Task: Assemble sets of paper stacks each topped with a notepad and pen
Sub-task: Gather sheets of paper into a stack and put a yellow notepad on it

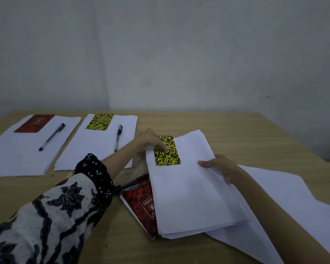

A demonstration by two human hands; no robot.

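A person's left hand [148, 139] pins a yellow notepad [167, 151] to the top sheet of a paper stack [189, 187] with the thumb on the cover and the other fingers behind the stack's far left edge, while the right hand [220, 168] grips the stack's right edge, thumb above and fingers curled beneath. The stack sits at about 5 o'clock on the bench [236, 130], tilted clockwise and partly lifted off the loose sheets [284, 197] under it.

Done well, this step likely calls for the thumb to keep the notepad from sliding as the stack is squared and set down flat, clear of the red notepad [141, 202] and spare pens [133, 182] at its left edge; a pen has yet to go on top.

The count: two finished sets at 10 and 11 o'clock, one with a dark red notepad [34, 123] and pen [51, 137], one with a yellow notepad [100, 121] and pen [118, 138]. Four notepads in all, two yellow, two red. Two pens placed; at least two more lie by the red notepad, though their number is hard to tell.
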